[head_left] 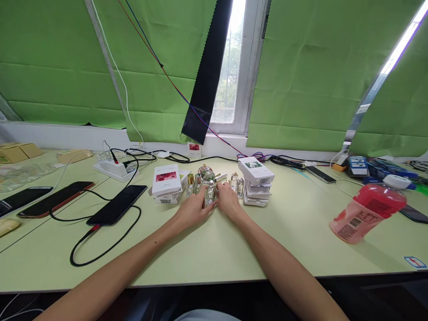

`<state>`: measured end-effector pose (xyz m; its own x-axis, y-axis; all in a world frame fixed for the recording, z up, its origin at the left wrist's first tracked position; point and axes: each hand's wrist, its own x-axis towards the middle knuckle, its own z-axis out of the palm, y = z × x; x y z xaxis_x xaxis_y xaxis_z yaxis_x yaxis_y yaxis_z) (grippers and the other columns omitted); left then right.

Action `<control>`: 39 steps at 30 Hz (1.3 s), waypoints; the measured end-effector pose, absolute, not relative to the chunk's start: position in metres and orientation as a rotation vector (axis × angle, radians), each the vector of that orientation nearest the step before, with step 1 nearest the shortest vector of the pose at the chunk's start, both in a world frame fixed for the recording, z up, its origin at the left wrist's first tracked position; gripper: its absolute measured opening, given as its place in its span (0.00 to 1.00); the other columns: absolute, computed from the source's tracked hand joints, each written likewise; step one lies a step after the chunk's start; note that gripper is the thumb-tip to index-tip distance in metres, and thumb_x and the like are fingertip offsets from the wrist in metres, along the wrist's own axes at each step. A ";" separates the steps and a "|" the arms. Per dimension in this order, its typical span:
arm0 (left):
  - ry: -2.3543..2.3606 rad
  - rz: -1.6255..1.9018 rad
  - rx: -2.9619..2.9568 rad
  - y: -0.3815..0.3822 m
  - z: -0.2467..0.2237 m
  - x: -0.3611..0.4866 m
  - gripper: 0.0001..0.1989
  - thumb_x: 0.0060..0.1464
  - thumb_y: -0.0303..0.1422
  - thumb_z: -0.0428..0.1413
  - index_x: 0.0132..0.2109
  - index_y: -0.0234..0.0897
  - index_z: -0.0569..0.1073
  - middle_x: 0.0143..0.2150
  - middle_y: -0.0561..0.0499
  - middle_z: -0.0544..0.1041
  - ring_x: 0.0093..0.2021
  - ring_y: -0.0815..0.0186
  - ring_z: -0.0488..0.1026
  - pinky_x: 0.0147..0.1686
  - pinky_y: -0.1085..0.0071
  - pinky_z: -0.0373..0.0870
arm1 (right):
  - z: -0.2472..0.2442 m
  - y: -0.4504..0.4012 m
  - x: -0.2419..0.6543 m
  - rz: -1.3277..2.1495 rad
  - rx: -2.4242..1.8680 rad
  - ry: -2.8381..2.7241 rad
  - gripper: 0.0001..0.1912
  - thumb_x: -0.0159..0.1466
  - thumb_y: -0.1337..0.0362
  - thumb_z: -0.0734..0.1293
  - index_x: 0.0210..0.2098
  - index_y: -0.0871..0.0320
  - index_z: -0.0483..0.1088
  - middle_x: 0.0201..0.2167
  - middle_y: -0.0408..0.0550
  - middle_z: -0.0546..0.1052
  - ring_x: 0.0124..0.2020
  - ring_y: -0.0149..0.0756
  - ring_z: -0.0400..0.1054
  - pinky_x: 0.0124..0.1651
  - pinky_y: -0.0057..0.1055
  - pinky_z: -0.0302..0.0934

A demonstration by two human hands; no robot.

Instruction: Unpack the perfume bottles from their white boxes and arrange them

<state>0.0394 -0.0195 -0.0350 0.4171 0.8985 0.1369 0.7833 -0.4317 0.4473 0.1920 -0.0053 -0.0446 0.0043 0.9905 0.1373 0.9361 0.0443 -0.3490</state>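
A group of small glass perfume bottles stands in the middle of the table, between two stacks of white boxes. My left hand (195, 206) is closed around a clear glass perfume bottle (210, 194), thumb and fingers at its sides. Close to the right of that bottle, my right hand (228, 199) has its fingers curled together; whatever they grip is hidden. Behind the hands sits a round glass bottle (207, 173). A gold-capped bottle (190, 183) is left of my left hand, and slim clear bottles (240, 187) are right of my right hand.
White boxes with a red picture (166, 179) are piled left, and a taller box stack (256, 171) rises right. Phones with a looped black cable (117, 205) lie at left near a power strip (115, 169). A pink drink bottle (368, 209) leans at right.
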 end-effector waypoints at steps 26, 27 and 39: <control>1.453 0.512 2.365 -0.020 -0.033 0.040 0.26 0.61 0.44 0.52 0.62 0.37 0.61 0.29 0.50 0.77 0.31 0.56 0.75 0.29 0.69 0.58 | -0.049 -0.002 0.193 0.199 -1.940 -2.005 0.14 0.66 0.70 0.64 0.51 0.56 0.68 0.50 0.53 0.72 0.45 0.42 0.73 0.43 0.32 0.62; 1.451 0.512 2.368 -0.020 -0.033 0.040 0.26 0.61 0.43 0.52 0.62 0.37 0.61 0.29 0.50 0.77 0.31 0.56 0.75 0.29 0.69 0.58 | -0.049 -0.002 0.193 0.197 -1.940 -2.007 0.14 0.66 0.70 0.64 0.51 0.56 0.68 0.50 0.53 0.72 0.45 0.42 0.73 0.43 0.32 0.62; 1.449 0.501 2.375 -0.018 -0.036 0.040 0.24 0.61 0.44 0.51 0.60 0.38 0.61 0.29 0.51 0.77 0.30 0.57 0.74 0.28 0.70 0.56 | -0.048 -0.003 0.193 0.196 -1.944 -2.004 0.13 0.67 0.70 0.63 0.51 0.56 0.67 0.49 0.53 0.72 0.45 0.42 0.73 0.43 0.32 0.61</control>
